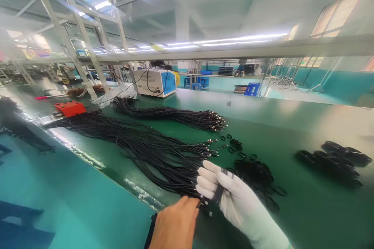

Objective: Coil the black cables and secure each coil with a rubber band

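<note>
My right hand (233, 202), in a white glove, is closed around a short bunch of black cable strands (219, 192) pinched between thumb and fingers. Just left of it, my bare left hand (177, 221) has its fingers pressed together at the black cable ends (204, 203), where small metal plugs show. Its fingertips are partly hidden. Beyond both hands a long spread of black cables (140, 144) lies on the green bench, plugs pointing right. A pile of black rings (254, 173) lies partly behind the gloved hand.
A second bundle of black cables (169, 114) lies farther back, near a white and blue machine (156, 83). An orange-red box (70, 108) stands at the left bench edge. Coiled black cables (333, 161) lie at right. A long shelf beam (233, 49) spans above the bench.
</note>
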Tool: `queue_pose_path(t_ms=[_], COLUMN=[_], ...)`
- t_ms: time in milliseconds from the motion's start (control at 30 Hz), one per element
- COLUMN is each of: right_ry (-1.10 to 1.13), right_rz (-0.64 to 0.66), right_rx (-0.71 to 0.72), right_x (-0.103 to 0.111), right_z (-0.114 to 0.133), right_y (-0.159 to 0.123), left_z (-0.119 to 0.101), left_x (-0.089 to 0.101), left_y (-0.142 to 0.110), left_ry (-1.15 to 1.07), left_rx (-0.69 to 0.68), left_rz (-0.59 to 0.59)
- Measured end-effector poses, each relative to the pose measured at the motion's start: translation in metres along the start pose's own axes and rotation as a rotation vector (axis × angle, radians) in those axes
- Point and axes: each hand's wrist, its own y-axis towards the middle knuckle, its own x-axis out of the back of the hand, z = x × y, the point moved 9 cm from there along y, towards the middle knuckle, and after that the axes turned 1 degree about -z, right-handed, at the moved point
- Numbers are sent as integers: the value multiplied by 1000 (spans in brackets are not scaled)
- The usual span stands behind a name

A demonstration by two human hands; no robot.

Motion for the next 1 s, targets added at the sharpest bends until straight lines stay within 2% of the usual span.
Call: queue_pose_path(t_ms=[67,167,300,367,467,600,667,767,800,867,933,1000], right_ry=[-22,-49,-171,-214,-185,-77,-102,-152,-151,-101,-10,70], right_rz=[-23,-29,-56,-6,133,245,250,222,217,228,234,228], right_rx=[12,16,-35,-94,-191,-295,-289,-265,-277,-323,-361,-370], right_x=[7,11,10,2,-16,-28,-24,-13,-10,-8,-10,-11], right_z=[3,2,-7,-15,-28,-39,-41,-41,-43,-47,-49,-49], right_y=[1,-2,-10,-14,-19,-23,-22,-20,-20,-22,-24,-25], left_z=[-16,-40,-69,-76,-75,-68,-70,-77,-77,-71,-55,-38], left_x=[0,4,34,53,67,60,58,60,60,53,41,26], left_y=[-2,-1,6,13,29,45,46,46,48,56,62,64], left_ry=[187,301,341,323,197,-41,-77,55,93,39,-193,-467], left_rx=[-73,-235,-544,-677,-755,-744,-757,-770,-743,-623,-420,-195], left_rz=[-34,-49,-130,-132,-19,157,159,89,103,227,393,499])
